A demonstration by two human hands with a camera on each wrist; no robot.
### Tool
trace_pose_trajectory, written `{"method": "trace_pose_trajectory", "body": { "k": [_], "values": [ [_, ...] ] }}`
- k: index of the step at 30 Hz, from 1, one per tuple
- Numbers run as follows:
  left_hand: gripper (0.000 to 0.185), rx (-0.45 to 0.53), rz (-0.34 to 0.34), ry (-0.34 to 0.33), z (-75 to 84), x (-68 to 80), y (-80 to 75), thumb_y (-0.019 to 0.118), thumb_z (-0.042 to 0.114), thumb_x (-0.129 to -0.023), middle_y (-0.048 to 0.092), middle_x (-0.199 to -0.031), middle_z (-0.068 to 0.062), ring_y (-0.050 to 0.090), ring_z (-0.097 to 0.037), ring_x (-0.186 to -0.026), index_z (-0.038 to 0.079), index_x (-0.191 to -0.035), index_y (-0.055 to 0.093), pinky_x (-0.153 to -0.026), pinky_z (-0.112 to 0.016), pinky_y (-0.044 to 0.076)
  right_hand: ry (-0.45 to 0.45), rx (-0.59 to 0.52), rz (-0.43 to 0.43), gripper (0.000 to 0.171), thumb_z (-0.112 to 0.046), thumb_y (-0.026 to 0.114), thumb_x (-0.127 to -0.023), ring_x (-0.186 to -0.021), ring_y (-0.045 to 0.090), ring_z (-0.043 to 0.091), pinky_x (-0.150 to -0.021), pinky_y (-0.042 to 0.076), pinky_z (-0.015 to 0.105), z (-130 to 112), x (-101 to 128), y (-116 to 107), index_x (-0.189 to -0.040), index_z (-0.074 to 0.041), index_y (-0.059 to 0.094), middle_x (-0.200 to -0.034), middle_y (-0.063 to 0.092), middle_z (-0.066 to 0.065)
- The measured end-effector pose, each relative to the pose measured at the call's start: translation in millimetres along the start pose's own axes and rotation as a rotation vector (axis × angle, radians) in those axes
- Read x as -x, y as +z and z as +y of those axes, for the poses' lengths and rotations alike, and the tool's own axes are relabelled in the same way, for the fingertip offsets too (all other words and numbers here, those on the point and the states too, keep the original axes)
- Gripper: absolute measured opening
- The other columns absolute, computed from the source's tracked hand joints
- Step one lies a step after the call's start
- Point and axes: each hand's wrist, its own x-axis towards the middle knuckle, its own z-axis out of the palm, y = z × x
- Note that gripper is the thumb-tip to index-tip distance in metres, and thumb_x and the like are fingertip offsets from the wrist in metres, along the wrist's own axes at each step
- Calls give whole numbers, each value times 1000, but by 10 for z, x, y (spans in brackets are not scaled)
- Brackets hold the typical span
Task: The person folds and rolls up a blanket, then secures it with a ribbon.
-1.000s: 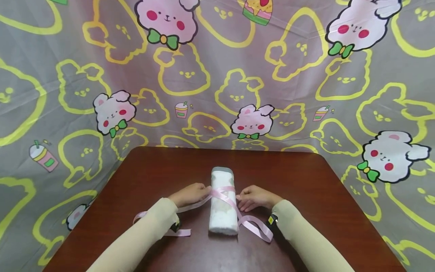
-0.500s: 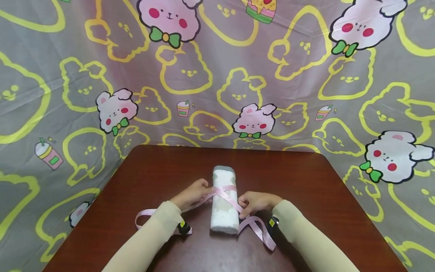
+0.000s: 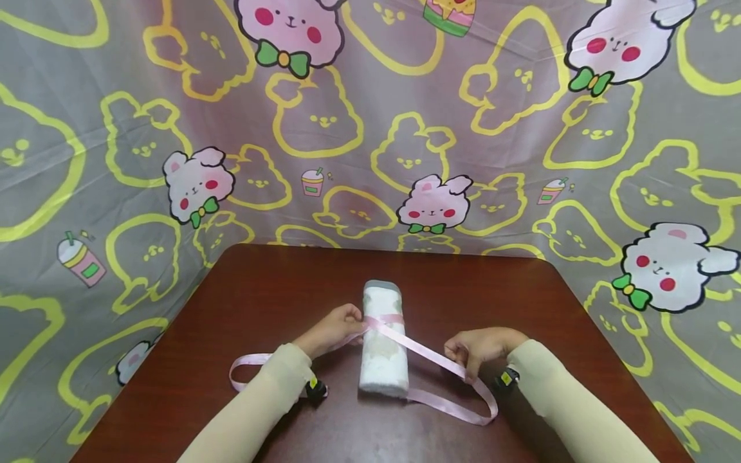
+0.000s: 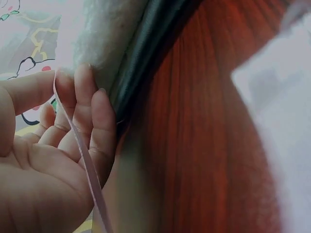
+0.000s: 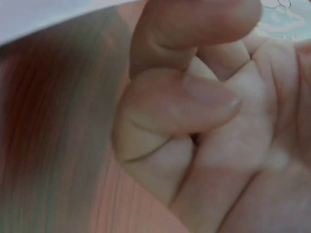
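I'm pinching the pink ribbon (image 3: 427, 353) with my left hand (image 3: 334, 330) at nine o'clock and right hand (image 3: 485, 347) at three, the white roll (image 3: 384, 373) lying between on the tabletop (image 3: 289, 283), wrapped and crossed, apparently awaiting tying.

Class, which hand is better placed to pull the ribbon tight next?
Probably the right hand: it pinches the pink ribbon well clear of the white roll, while the left hand pinches ribbon close beside it.

Inscriptions: none I can read. Yellow mark (image 3: 313, 381) on my left wrist device (image 3: 318, 391), second yellow mark (image 3: 507, 379) on my right wrist device (image 3: 501, 384): both too small to make out. Green panel (image 3: 90, 270) on printed cup (image 3: 81, 259): nothing legible to me.
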Motion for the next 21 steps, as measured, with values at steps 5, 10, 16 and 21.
{"method": "trace_pose_trajectory", "body": {
  "k": [5, 10, 16, 21],
  "values": [
    [18, -10, 10, 1, -10, 4, -3, 62, -2, -92, 56, -76, -6, 55, -18, -67, 0, -96, 44, -67, -33, 53, -13, -82, -17, 38, 7, 69, -69, -59, 57, 8, -52, 44, 21, 109, 368, -87, -83, 10, 34, -62, 57, -2],
    [16, 15, 1, -2, -19, 8, -4, 60, -3, -92, 54, -75, -5, 56, -17, -67, -1, -96, 45, -66, -32, 52, -49, -164, 18, 47, 1, 69, -72, -56, 49, 5, -51, 40, 21, 192, 741, -189, -88, 18, 27, -62, 53, -4],
    [14, 12, -14, -7, -15, 17, -12, 59, -3, -93, 51, -70, -4, 55, -18, -65, -1, -98, 46, -65, -31, 52, 19, -230, 67, 43, -1, 68, -76, -56, 49, 8, -49, 39, 21, 315, 1109, -248, -96, 22, 37, -67, 60, 3],
    [14, 31, -30, -10, -3, 22, -13, 58, -5, -93, 51, -73, -5, 55, -18, -66, -3, -100, 46, -66, -31, 52, 62, -231, 113, 33, 1, 66, -77, -58, 52, 10, -49, 38, 21, 456, 1336, -279, -103, 17, 50, -77, 68, 13]
  ]
}}
